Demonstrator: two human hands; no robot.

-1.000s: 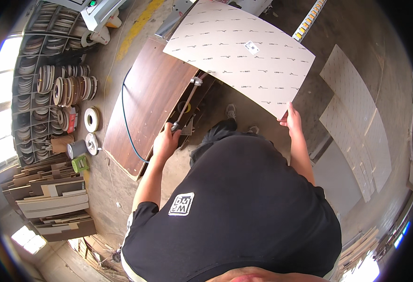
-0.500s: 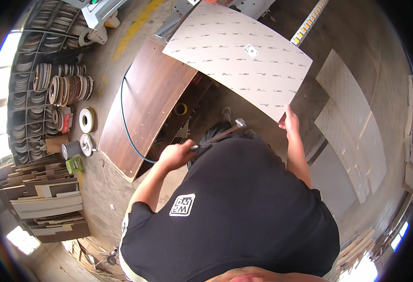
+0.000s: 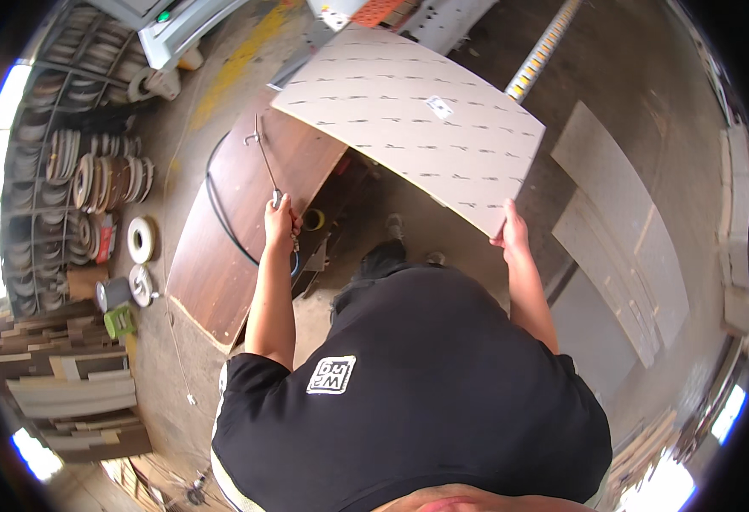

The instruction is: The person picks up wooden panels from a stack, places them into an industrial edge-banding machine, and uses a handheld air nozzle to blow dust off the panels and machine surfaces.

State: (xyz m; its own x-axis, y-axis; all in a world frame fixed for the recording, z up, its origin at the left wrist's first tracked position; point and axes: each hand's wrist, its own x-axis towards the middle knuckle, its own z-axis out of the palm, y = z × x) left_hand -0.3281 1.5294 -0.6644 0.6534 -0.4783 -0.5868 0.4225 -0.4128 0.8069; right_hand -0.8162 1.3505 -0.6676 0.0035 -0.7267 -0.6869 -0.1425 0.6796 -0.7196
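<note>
The right hand [image 3: 511, 232] pinches the near corner of a large pale speckled board [image 3: 409, 115], held tilted. The left hand [image 3: 279, 220] is closed around a thin metal hooked rod [image 3: 265, 162] over a dark brown wood-grain panel [image 3: 238, 230]. Bare concrete floor [image 3: 443, 222] lies open between them.

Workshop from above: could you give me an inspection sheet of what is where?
Surface: dark brown wood board lying flat over a concrete floor.
Job's things: large pale panel held tilted; thin metal rod with a hooked end.
Clutter: rolls of edge tape on a rack; stacked board offcuts; grey panels on the floor.
Hands: left hand grips the rod; right hand holds the panel's edge.
Cables: black hose curving across the brown board.
Surroundings: machine at top; bright windows on the left.
</note>
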